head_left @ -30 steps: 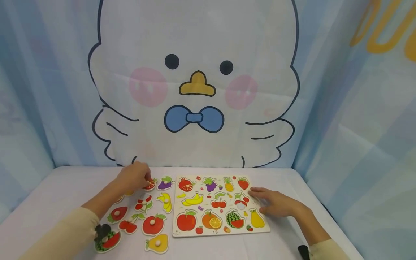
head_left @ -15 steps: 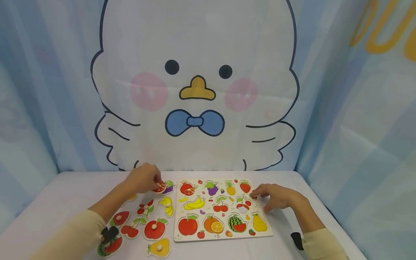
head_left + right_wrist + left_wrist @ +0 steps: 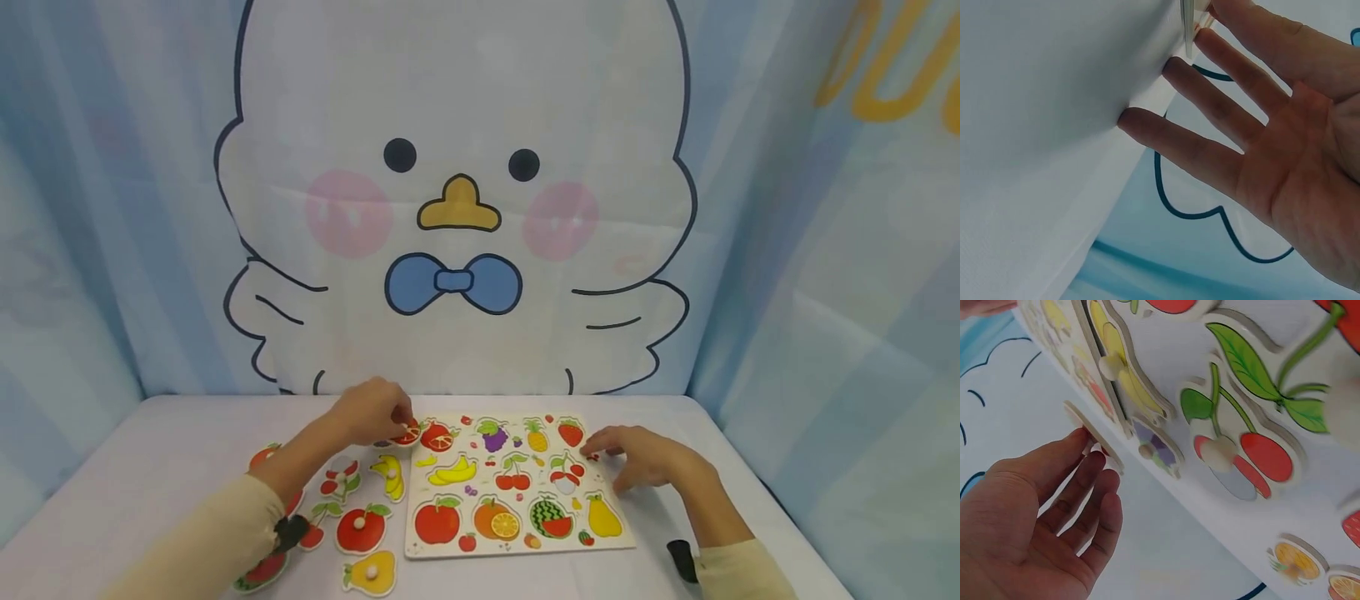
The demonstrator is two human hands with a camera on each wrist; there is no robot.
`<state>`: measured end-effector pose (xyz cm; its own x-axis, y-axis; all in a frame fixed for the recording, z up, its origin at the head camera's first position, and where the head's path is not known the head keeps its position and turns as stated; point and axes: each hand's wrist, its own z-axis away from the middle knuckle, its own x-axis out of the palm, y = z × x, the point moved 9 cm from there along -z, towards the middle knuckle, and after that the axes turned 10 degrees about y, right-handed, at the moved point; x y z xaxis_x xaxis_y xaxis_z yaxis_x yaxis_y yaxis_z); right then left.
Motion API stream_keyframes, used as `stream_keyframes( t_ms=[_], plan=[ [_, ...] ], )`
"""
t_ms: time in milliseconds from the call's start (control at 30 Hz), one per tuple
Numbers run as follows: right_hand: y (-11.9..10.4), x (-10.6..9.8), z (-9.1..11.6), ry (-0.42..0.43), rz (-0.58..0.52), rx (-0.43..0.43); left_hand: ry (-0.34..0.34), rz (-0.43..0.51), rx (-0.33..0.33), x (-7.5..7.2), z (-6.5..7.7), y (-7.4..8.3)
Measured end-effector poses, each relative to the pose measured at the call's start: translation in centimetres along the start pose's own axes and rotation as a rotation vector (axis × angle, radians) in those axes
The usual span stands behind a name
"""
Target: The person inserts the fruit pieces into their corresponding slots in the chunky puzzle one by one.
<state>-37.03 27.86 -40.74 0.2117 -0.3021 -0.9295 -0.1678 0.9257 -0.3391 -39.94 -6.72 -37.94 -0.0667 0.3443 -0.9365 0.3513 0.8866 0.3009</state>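
My left hand (image 3: 375, 410) pinches a pomegranate puzzle piece (image 3: 408, 434) by its back-left position over the wooden fruit puzzle board (image 3: 558, 547), overlapping the printed pomegranate's left side. In the left wrist view, thumb and fingertips meet at the knob side of this tilted piece (image 3: 1094, 434); the other fingers curve loosely. A grape piece (image 3: 1157, 447) lies just beside it, mostly hidden by the hand in the head view. My right hand (image 3: 648, 457) rests at the board's right edge, fingers extended. The right wrist view shows its fingertips touching the white tabletop and board edge (image 3: 1188, 31).
Left of the board lie several knobbed pieces: banana (image 3: 390, 477), apple (image 3: 362, 531), pear (image 3: 371, 573) and watermelon (image 3: 264, 573), partly under the left sleeve. A printed cartoon curtain (image 3: 457, 350) hangs behind the table.
My left hand has lifted the pomegranate piece from among the loose pieces and carried it right, past the grapes, to the board's left edge. The right hand's fingers have bent slightly at the board's edge.
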Motion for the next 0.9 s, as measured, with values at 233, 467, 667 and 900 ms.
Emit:
stream_keyframes(
  t_ms=[233,467,667,900],
  plan=[
    [-0.3,-0.1,-0.1,0.017,0.011,-0.020,-0.020,-0.010,0.034,1.0,-0.7,1.4],
    [0.4,-0.1,0.0,0.025,-0.004,-0.019,-0.029,0.013,0.078,1.4,-1.2,3.0],
    [0.6,0.0,0.0,0.017,0.004,-0.060,-0.022,-0.007,0.112,1.2,-1.4,3.9],
    [0.7,0.0,-0.2,0.033,0.003,-0.120,-0.018,-0.028,0.145,1.5,-1.6,4.3]
  ],
)
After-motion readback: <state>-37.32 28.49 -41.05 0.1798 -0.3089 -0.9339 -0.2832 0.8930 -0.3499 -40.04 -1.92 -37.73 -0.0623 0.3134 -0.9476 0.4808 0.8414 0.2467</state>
